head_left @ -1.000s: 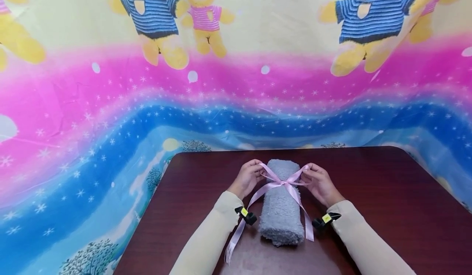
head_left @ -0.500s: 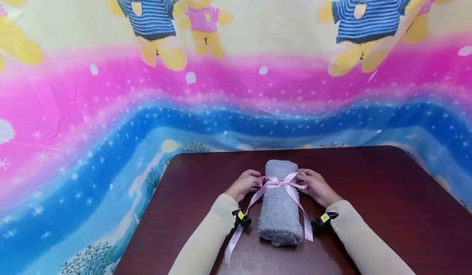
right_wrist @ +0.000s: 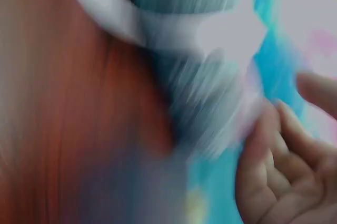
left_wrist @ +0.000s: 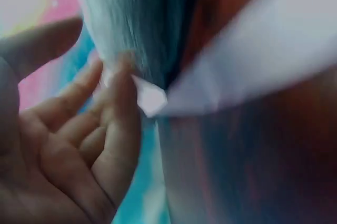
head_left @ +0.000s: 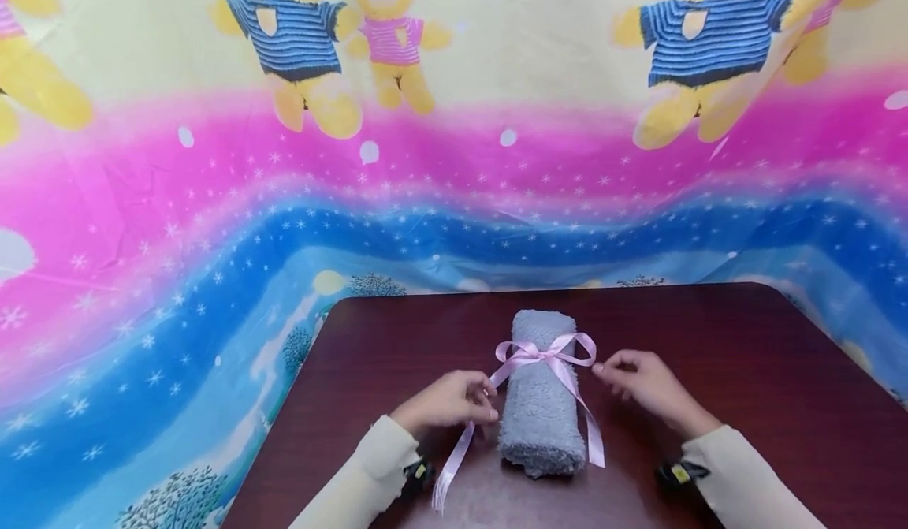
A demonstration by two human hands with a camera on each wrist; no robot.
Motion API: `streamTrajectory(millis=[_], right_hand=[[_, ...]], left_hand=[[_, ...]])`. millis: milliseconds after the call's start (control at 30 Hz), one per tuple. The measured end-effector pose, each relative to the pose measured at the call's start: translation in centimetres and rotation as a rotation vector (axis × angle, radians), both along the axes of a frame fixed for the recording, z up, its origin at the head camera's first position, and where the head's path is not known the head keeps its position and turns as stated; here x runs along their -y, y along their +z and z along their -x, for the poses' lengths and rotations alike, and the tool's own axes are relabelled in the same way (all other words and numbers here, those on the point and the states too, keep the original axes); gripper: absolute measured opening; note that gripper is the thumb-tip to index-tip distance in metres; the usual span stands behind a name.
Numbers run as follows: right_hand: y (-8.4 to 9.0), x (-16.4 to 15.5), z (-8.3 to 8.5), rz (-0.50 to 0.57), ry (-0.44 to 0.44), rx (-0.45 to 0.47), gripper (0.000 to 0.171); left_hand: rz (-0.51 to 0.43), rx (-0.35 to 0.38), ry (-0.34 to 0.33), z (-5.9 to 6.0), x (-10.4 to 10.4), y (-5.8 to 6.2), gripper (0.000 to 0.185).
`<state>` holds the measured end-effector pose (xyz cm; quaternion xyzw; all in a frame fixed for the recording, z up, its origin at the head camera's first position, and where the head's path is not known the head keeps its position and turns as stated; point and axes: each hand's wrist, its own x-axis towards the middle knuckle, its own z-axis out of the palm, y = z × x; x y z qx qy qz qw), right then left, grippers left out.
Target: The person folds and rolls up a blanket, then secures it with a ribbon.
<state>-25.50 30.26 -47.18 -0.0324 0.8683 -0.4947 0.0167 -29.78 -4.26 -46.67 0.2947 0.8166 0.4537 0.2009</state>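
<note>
Now our bow sits tied on the towel mid-table; left hand and right hand flank it, loosely curled, holding nothing, little left but tidying.

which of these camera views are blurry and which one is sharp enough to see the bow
Head view: sharp, evenly lit; the pink ribbon bow on the grey towel roll reads clearly. Left wrist view: motion-smeared, fingers soft. Right wrist view: blurriest, towel and ribbon streaked.
</note>
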Motion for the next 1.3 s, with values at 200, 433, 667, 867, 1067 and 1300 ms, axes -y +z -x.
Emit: streamTrajectory(millis=[200,433,667,867,1067,1300], right_hand=[[2.4,5.2,-4.9,-0.249,0.188,-0.088,0.041],[1.6,7.2,-6.3,-0.377,0.055,-0.065,0.071],[1.2,7.6,-6.2,-0.394,0.032,-0.133,0.080],[1.1,7.5,-5.4,-0.424,0.031,-0.157,0.081],[0.9,7.5,-4.3,-0.411,0.036,-0.148,0.079],[0.5,7.3,-3.3,-0.407,0.038,-0.170,0.076]], left_hand=[[-0.085,0.255,-0.001,-3.6,-1.0,-0.1,0.068],[-0.294,0.433,0.003,-5.1,-2.4,-1.9,0.077],[-0.357,0.411,0.046,-5.8,-3.5,-2.3,0.072],[-0.353,0.378,0.047,-5.7,-4.2,-2.2,0.072],[-0.339,0.351,0.072,-5.1,-4.4,-2.1,0.074],[-0.321,0.346,0.068,-4.4,-4.5,-2.2,0.074]])
